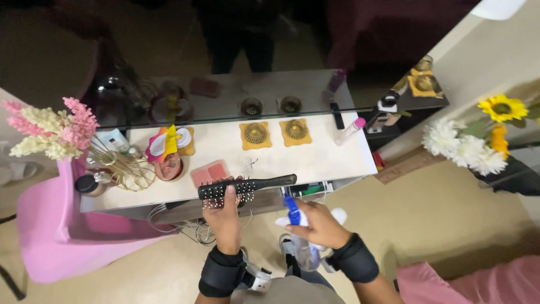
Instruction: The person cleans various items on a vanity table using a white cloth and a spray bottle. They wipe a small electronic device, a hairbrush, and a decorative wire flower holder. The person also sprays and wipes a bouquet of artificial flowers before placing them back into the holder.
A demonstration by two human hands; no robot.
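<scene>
Seen from above, standing at a white worktop (315,160) by a mirror. Left hand (225,217) gripping a black bristle hairbrush (247,186) by its head, handle pointing right, just over the worktop's front edge; probably light, stiff, prickly at the bristles. Right hand (318,224) closing around a clear spray bottle (298,239) with blue nozzle, likely smooth and slippery, aiming toward the brush.
</scene>
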